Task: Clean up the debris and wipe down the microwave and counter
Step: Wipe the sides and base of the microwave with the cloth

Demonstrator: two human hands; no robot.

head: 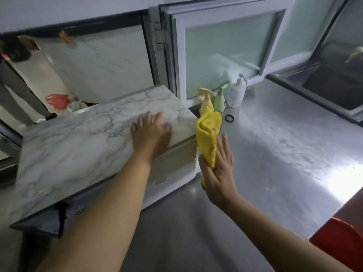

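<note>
Here right hand (216, 169) presses yellow cloth (208, 134) under straight fingers (224, 146) against microwave (176, 163); left hand (151, 132) lies flat.

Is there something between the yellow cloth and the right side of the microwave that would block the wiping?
Nothing visible does. The right hand presses the yellow cloth flat against the microwave side wall; the bottles stand farther back.

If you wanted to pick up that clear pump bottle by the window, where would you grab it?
Probably round the body of the clear pump bottle, coming from the front right over open counter. It stands upright, the green bottle crowds its left, and the window frame is close behind.
</note>
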